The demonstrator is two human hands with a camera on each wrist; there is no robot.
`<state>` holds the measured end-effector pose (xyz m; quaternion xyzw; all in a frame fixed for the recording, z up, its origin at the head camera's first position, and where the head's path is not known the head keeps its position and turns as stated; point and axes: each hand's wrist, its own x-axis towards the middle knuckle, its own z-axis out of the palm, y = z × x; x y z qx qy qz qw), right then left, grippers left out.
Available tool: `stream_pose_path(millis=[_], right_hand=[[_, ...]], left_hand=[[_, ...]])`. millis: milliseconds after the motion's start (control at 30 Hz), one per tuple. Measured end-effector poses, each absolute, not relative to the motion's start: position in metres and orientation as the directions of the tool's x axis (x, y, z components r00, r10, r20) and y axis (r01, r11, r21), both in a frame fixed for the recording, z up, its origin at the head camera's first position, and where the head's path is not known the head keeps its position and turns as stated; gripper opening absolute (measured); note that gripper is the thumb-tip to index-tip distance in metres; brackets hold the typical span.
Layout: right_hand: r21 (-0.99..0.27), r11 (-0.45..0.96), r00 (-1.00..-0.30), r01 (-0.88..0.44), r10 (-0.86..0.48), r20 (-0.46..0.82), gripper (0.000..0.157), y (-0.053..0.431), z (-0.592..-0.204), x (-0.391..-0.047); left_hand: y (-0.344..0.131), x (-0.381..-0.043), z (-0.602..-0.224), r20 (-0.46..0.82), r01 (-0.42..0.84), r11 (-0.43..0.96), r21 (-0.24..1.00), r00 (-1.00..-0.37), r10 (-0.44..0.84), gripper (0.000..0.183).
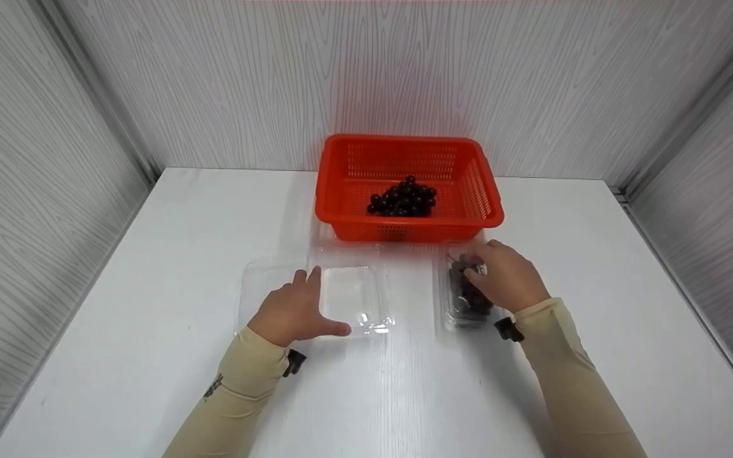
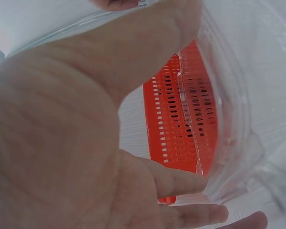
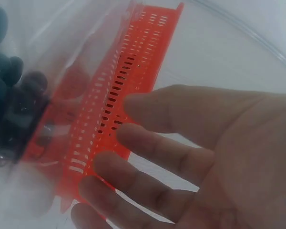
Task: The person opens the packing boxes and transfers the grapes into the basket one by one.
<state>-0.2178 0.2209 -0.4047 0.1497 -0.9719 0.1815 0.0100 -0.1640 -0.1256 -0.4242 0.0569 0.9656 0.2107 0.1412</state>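
A clear plastic box with an open, hinged lid [image 1: 349, 289] lies left of centre in the head view. My left hand [image 1: 293, 312] is at its left side, thumb and fingers spread wide around the near-left part. Close up in the left wrist view, the clear plastic wall [image 2: 233, 100] runs past the fingertips. On the right stands a second clear box [image 1: 465, 320] holding dark grapes [image 1: 466, 292]. My right hand [image 1: 508, 277] is over its right side. In the right wrist view the fingers [image 3: 143, 179] extend loosely towards the grape-filled box, with nothing gripped.
Behind both boxes a red perforated basket [image 1: 404, 231] holds a bunch of dark grapes [image 1: 403, 198]. The white table [image 1: 169, 267] is bounded by pale wood-grain panels [image 1: 245, 83] at the back and on both sides.
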Motion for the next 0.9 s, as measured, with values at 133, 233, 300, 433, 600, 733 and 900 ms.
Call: stream_pose_path(millis=[133, 233, 300, 433, 600, 733, 900], right_hand=[[-0.343, 0.897, -0.958, -0.28, -0.285, 0.037, 0.017, 0.2202, -0.4031, -0.2178], [-0.346, 0.9, -0.96, -0.266, -0.278, 0.014, 0.013, 0.22, -0.4026, -0.2177], [-0.351, 0.9, -0.961, -0.26, -0.276, 0.004, 0.013, 0.2203, -0.4026, -0.2175], [-0.367, 0.89, -0.957, -0.27, -0.291, -0.003, 0.012, 0.2199, -0.4025, -0.2174], [-0.359, 0.885, -0.949, -0.296, -0.316, 0.003, 0.015, 0.2187, -0.4023, -0.2165], [-0.346, 0.883, -0.942, -0.317, -0.336, 0.006, 0.022, 0.2171, -0.4024, -0.214], [-0.345, 0.874, -0.931, -0.343, -0.366, -0.001, 0.026, 0.214, -0.4039, -0.211]], left_hand=[[-0.1285, -0.1645, -0.4243, -0.249, 0.054, 0.908, 0.415, -0.953, 0.17, 0.119], [-0.1302, -0.1653, -0.4241, -0.257, 0.049, 0.911, 0.41, -0.952, 0.167, 0.119], [-0.1313, -0.1658, -0.4239, -0.268, 0.041, 0.911, 0.411, -0.95, 0.163, 0.12], [-0.1333, -0.1655, -0.4222, -0.278, 0.037, 0.91, 0.413, -0.946, 0.165, 0.119], [-0.1336, -0.1659, -0.42, -0.283, 0.04, 0.91, 0.413, -0.944, 0.17, 0.111], [-0.1342, -0.1664, -0.42, -0.28, 0.048, 0.911, 0.409, -0.944, 0.175, 0.108], [-0.1355, -0.1669, -0.4213, -0.29, 0.041, 0.915, 0.402, -0.942, 0.17, 0.11]])
